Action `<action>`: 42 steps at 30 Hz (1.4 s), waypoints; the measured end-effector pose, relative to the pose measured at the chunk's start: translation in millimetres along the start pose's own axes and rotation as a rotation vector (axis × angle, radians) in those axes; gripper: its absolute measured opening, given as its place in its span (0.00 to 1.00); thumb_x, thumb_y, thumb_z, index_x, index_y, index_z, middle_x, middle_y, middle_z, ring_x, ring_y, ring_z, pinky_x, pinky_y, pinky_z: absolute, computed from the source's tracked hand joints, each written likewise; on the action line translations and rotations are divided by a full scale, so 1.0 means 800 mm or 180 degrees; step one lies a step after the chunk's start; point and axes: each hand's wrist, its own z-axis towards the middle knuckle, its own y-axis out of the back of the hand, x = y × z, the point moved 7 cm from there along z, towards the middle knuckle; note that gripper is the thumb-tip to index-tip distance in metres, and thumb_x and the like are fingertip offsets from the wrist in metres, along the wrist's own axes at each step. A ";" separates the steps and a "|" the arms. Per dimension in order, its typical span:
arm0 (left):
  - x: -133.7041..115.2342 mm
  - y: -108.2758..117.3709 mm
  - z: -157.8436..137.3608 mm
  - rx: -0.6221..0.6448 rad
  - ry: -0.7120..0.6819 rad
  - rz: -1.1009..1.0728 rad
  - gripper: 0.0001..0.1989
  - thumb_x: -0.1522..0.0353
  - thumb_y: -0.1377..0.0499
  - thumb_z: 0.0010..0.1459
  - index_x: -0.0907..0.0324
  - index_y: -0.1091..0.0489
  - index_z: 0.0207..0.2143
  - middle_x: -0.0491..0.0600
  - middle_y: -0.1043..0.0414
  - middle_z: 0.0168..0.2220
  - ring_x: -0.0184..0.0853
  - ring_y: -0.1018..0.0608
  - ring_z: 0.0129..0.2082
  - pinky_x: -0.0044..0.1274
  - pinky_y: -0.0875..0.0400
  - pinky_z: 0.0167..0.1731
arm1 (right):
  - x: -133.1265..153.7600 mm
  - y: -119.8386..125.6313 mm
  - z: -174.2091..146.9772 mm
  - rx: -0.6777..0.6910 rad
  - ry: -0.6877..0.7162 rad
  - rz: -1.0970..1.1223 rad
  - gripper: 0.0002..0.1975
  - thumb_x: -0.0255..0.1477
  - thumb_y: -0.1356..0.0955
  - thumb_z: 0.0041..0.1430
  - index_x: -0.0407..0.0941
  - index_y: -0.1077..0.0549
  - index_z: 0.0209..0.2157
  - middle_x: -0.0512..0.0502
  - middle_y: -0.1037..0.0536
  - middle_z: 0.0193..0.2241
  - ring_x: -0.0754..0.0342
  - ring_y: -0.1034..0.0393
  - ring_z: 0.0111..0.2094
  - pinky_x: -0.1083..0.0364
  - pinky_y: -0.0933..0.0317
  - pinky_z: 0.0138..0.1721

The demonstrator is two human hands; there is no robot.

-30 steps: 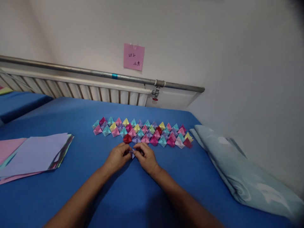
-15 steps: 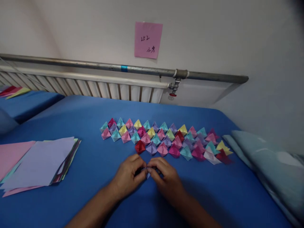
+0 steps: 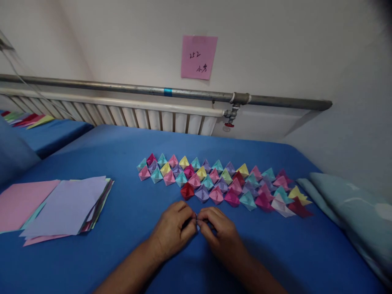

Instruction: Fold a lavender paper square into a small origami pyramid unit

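My left hand (image 3: pixel 177 223) and my right hand (image 3: pixel 219 228) meet near the front middle of the blue surface (image 3: pixel 131 212), each with thumb and fingers pinched. Between the fingertips is a small piece of folded purple paper (image 3: pixel 198 227), mostly hidden by the fingers. Just beyond the hands stand rows of folded paper boats in several colours. The closest ones are a red paper boat (image 3: pixel 187 190) and a purple paper boat (image 3: pixel 202 193).
On the left lies a loose stack of coloured paper sheets (image 3: pixel 69 206). A pale green patterned pillow (image 3: pixel 352 208) sits at the right edge. A radiator (image 3: pixel 150 116) and metal pipe (image 3: pixel 116 86) run along the wall, below a pink note (image 3: pixel 199 57). More coloured paper (image 3: pixel 27 119) lies far left.
The whole scene has shifted slightly to the right in view as the head turned a little left. Both hands still pinch the purple paper, of which slightly less shows.
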 end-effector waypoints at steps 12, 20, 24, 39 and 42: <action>0.003 0.002 -0.001 -0.0085 -0.0027 -0.0067 0.08 0.70 0.49 0.61 0.59 0.32 0.31 0.47 0.32 0.30 0.31 0.28 0.32 0.23 0.35 0.34 | 0.002 0.001 -0.001 0.0000 -0.0037 0.0012 0.07 0.21 0.38 0.58 0.46 0.33 0.29 0.49 0.28 0.27 0.55 0.33 0.32 0.57 0.40 0.35; 0.008 0.011 -0.005 -0.0192 -0.0017 -0.0055 0.06 0.70 0.49 0.61 0.58 0.35 0.30 0.44 0.34 0.28 0.29 0.30 0.28 0.21 0.35 0.30 | 0.000 0.008 -0.005 -0.0026 -0.0240 0.0051 0.07 0.21 0.38 0.58 0.44 0.31 0.30 0.47 0.27 0.30 0.55 0.32 0.35 0.57 0.39 0.38; 0.008 0.016 -0.007 -0.0287 -0.0068 -0.0017 0.05 0.73 0.49 0.59 0.58 0.35 0.33 0.45 0.32 0.30 0.28 0.28 0.29 0.21 0.34 0.31 | -0.003 0.016 -0.008 -0.0106 -0.0282 0.0098 0.07 0.21 0.39 0.58 0.44 0.30 0.34 0.46 0.27 0.33 0.54 0.31 0.37 0.56 0.38 0.40; 0.003 0.012 -0.012 -0.0119 -0.0135 0.0227 0.09 0.76 0.51 0.58 0.57 0.33 0.33 0.46 0.30 0.34 0.31 0.26 0.35 0.24 0.31 0.37 | 0.004 0.011 -0.010 0.0378 -0.0261 -0.0235 0.12 0.18 0.42 0.57 0.44 0.30 0.36 0.45 0.27 0.34 0.52 0.33 0.39 0.54 0.38 0.41; 0.004 0.012 -0.013 -0.0128 -0.0076 0.0403 0.08 0.75 0.51 0.58 0.58 0.33 0.32 0.47 0.29 0.33 0.32 0.26 0.34 0.25 0.31 0.36 | 0.006 0.008 -0.010 0.0474 -0.0368 -0.0412 0.09 0.20 0.40 0.58 0.43 0.30 0.35 0.46 0.28 0.32 0.53 0.33 0.35 0.55 0.39 0.37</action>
